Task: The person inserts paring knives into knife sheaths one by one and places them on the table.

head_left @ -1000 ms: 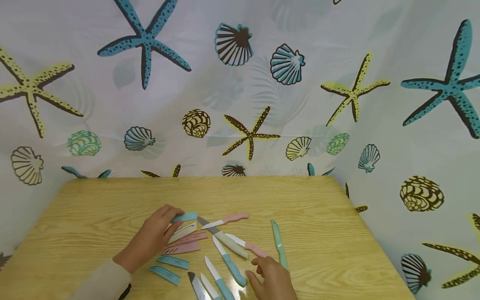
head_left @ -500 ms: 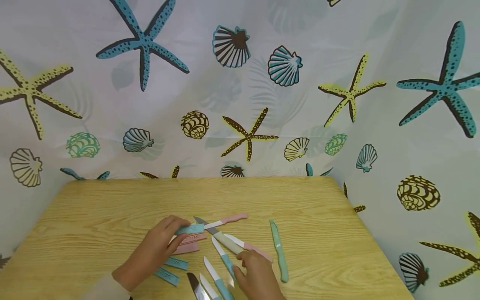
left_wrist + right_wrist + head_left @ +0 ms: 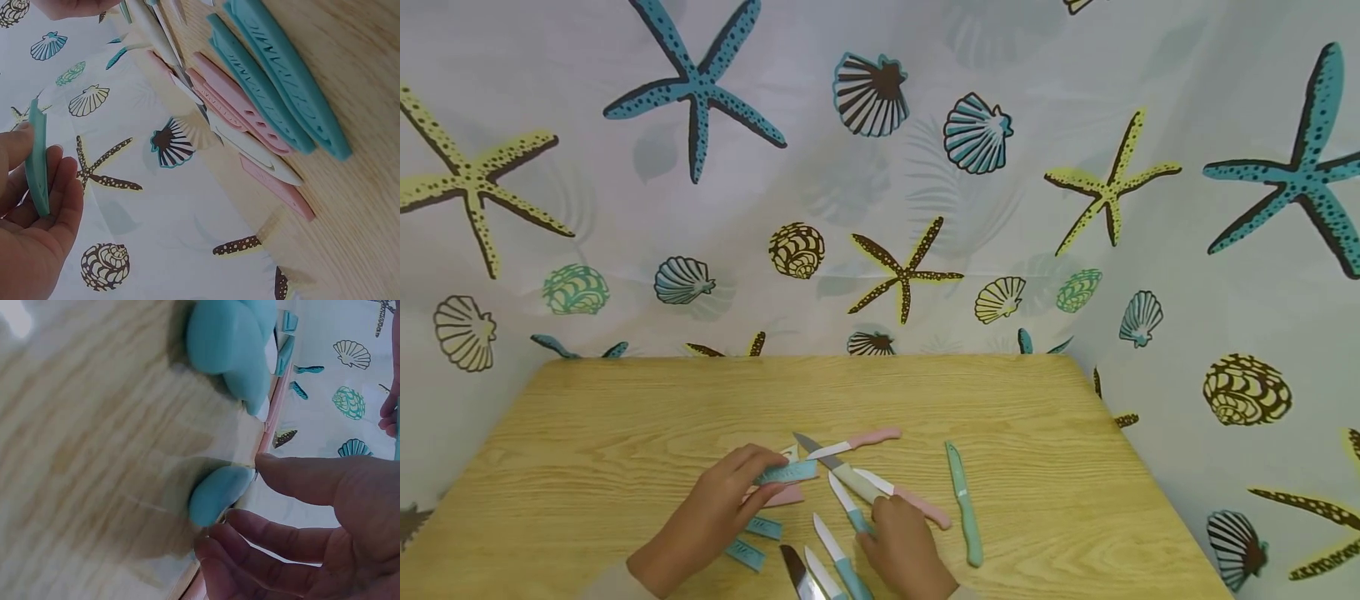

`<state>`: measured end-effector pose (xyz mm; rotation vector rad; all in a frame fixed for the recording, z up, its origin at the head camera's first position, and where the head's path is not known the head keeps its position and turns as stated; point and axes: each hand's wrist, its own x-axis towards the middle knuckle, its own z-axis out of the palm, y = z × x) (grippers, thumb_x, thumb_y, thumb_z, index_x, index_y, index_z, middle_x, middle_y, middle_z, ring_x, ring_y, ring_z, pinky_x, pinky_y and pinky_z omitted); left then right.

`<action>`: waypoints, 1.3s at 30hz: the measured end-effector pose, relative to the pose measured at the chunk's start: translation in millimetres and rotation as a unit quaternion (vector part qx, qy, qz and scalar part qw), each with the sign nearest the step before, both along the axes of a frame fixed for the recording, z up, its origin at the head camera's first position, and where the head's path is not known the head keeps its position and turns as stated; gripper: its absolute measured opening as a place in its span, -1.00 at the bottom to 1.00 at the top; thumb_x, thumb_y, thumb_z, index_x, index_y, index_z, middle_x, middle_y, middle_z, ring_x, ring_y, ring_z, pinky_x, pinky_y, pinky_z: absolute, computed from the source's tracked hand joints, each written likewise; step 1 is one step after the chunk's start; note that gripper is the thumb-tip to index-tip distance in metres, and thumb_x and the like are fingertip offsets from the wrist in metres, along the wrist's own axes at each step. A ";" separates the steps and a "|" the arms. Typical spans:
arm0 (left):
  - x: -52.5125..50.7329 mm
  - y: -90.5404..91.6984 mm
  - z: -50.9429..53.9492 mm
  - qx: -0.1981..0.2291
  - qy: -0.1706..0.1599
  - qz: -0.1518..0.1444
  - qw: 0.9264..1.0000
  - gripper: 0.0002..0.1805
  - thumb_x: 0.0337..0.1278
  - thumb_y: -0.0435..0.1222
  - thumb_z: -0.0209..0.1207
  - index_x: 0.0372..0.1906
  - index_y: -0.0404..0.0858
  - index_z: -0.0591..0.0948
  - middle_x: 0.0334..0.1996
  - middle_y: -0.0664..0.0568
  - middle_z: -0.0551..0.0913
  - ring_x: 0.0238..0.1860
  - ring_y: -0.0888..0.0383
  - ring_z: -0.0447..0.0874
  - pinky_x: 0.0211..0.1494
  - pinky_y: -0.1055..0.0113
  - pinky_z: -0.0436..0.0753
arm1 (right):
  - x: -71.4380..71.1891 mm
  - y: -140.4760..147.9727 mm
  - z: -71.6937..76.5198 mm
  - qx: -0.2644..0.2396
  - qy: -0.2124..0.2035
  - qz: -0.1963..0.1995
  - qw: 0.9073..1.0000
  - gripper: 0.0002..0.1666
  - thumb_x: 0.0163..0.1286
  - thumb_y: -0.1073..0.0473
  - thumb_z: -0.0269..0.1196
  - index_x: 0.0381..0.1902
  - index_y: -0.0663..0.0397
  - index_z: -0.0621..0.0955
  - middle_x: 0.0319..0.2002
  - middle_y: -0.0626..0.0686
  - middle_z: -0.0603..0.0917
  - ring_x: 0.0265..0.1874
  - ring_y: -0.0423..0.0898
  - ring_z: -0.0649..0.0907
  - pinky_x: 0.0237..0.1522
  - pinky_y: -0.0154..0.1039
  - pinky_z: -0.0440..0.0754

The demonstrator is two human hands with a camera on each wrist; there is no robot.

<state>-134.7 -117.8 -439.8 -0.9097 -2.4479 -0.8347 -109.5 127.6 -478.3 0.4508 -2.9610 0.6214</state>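
My left hand (image 3: 726, 492) pinches a teal knife sheath (image 3: 793, 472) between thumb and fingers, lifted off the table in the left wrist view. Below it lie a pink sheath (image 3: 219, 100), a white sheath (image 3: 250, 147) and two more teal sheaths, the nearer one a teal sheath (image 3: 290, 75). My right hand (image 3: 901, 537) is at a blue-handled knife (image 3: 859, 520), its thumb and fingers on either side of the handle (image 3: 219, 495). That knife rests on the table, blade pointing away; the hand covers much of its handle in the head view.
Around the hands lie a cream-handled knife (image 3: 859, 483), pink-handled knives including one pink-handled knife (image 3: 876, 436), a green knife (image 3: 966, 508), more blue-handled knives and a dark blade (image 3: 797, 571). A patterned cloth (image 3: 880, 183) borders the wooden table (image 3: 1022, 417).
My left hand has brought the teal sheath down and slightly to the right, over the other sheaths. My right hand has moved left from beside the pink-handled knife to the blue-handled knife.
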 end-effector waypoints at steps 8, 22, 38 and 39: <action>2.8 -1.0 -2.3 -0.001 -0.023 -0.004 1.000 -0.66 0.01 -0.39 0.36 -0.06 -0.15 0.61 -0.14 0.21 0.57 -0.15 0.34 0.57 -0.18 0.41 0.65 | -2.3 -6.4 -5.5 0.033 0.008 -0.027 0.999 -0.70 -0.04 0.28 0.45 -0.62 0.17 0.48 -0.62 0.02 0.47 -0.63 -0.09 0.52 -0.64 -0.29 0.49; 2.2 -4.1 -1.9 0.001 0.007 -0.003 1.000 -0.64 -0.02 -0.40 0.37 -0.05 -0.18 0.61 -0.11 0.16 0.59 -0.14 0.28 0.61 -0.15 0.38 0.67 | -3.8 -6.3 -4.8 0.036 0.044 -0.042 0.998 -0.61 -0.19 0.34 0.48 -0.82 0.06 0.44 -0.72 -0.05 0.50 -0.71 -0.21 0.48 -0.73 -0.36 0.42; 2.5 -2.9 -3.8 0.009 0.007 -0.010 1.000 -0.65 -0.02 -0.42 0.37 -0.06 -0.21 0.62 -0.13 0.15 0.59 -0.15 0.30 0.60 -0.15 0.40 0.66 | 8.1 7.6 16.2 -0.086 -0.048 -0.034 0.995 -0.87 0.05 0.27 0.45 -0.49 0.18 0.67 -0.53 -0.03 0.67 -0.57 -0.21 0.56 -0.46 -0.22 0.54; 2.4 -2.7 -3.8 0.010 0.007 -0.010 1.000 -0.65 -0.02 -0.43 0.37 -0.06 -0.21 0.61 -0.13 0.16 0.59 -0.14 0.30 0.60 -0.15 0.40 0.66 | 9.6 9.1 18.4 -0.093 -0.050 -0.031 0.994 -0.87 0.05 0.27 0.45 -0.46 0.20 0.68 -0.51 -0.03 0.69 -0.55 -0.20 0.59 -0.44 -0.19 0.58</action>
